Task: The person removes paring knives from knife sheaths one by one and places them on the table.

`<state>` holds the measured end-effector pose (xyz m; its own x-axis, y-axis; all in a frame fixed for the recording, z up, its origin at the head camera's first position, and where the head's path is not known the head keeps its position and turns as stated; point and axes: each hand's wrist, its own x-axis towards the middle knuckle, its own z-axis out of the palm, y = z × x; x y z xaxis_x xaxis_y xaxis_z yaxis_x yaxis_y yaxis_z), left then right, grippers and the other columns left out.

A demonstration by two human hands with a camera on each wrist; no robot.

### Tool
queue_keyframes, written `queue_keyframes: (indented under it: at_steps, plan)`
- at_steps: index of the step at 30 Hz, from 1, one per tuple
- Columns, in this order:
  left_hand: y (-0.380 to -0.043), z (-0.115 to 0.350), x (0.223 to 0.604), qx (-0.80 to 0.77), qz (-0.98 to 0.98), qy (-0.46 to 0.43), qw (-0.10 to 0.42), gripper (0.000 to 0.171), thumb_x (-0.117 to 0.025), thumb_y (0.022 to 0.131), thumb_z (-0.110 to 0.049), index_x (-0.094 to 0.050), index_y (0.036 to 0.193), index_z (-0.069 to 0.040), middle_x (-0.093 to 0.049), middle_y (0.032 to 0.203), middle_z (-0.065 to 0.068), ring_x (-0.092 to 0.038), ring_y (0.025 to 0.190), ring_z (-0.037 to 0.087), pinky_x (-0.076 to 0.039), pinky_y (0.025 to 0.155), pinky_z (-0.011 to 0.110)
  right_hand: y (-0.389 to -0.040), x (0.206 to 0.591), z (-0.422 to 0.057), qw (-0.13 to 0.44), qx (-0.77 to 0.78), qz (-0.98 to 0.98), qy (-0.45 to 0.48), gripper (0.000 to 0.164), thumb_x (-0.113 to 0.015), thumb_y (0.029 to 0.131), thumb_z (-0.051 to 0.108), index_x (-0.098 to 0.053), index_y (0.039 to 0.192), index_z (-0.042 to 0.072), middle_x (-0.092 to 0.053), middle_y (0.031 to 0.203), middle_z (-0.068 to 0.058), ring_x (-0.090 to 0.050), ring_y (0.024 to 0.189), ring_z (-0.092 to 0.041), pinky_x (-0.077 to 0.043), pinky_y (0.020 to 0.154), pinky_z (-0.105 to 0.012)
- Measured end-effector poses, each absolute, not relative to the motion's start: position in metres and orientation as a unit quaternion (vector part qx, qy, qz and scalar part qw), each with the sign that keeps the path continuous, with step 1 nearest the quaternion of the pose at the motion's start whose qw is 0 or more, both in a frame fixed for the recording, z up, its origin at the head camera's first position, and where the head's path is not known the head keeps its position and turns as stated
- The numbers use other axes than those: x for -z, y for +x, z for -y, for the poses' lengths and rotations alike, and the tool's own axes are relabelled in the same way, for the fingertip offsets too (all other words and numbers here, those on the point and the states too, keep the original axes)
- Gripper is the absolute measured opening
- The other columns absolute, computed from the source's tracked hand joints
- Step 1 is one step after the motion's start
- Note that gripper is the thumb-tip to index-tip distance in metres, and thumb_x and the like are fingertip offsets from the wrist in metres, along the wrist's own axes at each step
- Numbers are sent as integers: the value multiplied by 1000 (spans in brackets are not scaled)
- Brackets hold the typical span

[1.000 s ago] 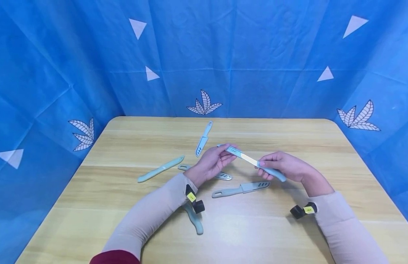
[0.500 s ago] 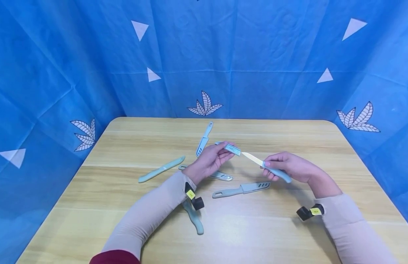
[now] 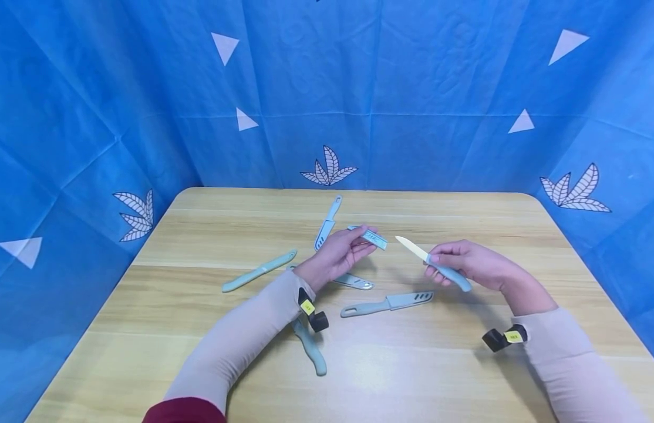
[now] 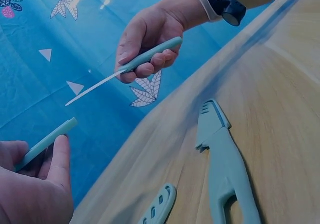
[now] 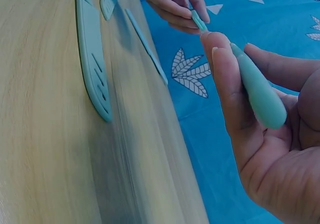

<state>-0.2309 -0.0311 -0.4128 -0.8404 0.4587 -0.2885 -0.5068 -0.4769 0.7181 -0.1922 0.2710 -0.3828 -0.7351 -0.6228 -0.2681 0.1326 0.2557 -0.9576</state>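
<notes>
My right hand [image 3: 461, 262] grips a small paring knife [image 3: 449, 276] by its pale blue-green handle. Its bare blade [image 4: 94, 88] points left and up toward the other hand. In my left hand [image 3: 341, 254], thumb and fingers pinch a matching knife sheath [image 3: 374, 238]; its mouth faces the blade tip, with a short gap between them. Both hands are raised above the table. Just below them lies a sheathed knife [image 3: 387, 304], and another sheathed knife [image 3: 355, 281] is partly hidden under my left wrist.
On the wooden table [image 3: 200, 346] lie more knives of the same colour: a sheathed knife [image 3: 327, 222] at the back, a knife [image 3: 259, 271] on the left, and a knife [image 3: 310, 349] partly covered by my left forearm. A blue curtain [image 3: 411, 88] stands behind the table.
The blade was partly inside the sheath a second ago. My right hand has drawn the knife out and moved right, so the blade is bare; my left hand has stayed nearly still.
</notes>
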Motion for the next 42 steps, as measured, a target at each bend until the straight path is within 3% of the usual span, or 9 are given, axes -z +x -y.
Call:
queue_keyframes:
  at_steps: [5,9,17,23,33,42]
  plan:
    - [-235,28,412,-850,-442,-27,285,35,-54,101,-19,-58,127,5,-66,112,19,-68,100,24,-54,94,31,-194,381,-275,312,575,-739,-162,35,-52,103,18,-55,116,-14,-61,107,-33,-66,87,-25,-60,78,-36]
    - [-237,26,411,-845,-448,-21,291,36,-52,102,-17,-54,130,6,-66,112,19,-67,101,25,-55,94,31,-195,379,-276,308,571,-745,-154,35,-52,103,18,-55,117,-14,-62,108,-32,-66,91,-28,-60,81,-38]
    - [-244,21,408,-831,-470,-10,298,38,-50,103,-15,-51,132,8,-64,114,21,-67,103,26,-55,93,31,-199,374,-280,303,580,-741,-150,24,-51,103,17,-59,110,-4,-64,98,-20,-65,85,-23,-59,77,-34]
    - [-249,16,406,-820,-488,-9,300,36,-50,103,-14,-51,131,9,-63,115,23,-67,102,28,-56,91,30,-203,372,-282,285,578,-753,-134,28,-51,103,20,-59,111,-6,-63,88,-9,-62,78,-18,-57,71,-31]
    - [-255,5,405,-801,-510,-11,313,31,-54,101,-14,-56,122,9,-64,114,25,-66,106,32,-57,90,32,-209,375,-288,263,591,-755,-108,30,-54,102,20,-59,113,-7,-63,88,-11,-63,76,-18,-59,72,-32]
    - [-260,-6,406,-781,-539,-8,314,26,-58,99,-14,-60,113,8,-67,105,22,-69,95,28,-58,88,31,-213,380,-295,253,585,-765,-91,35,-54,102,23,-57,115,-9,-65,89,-10,-64,78,-21,-59,72,-34]
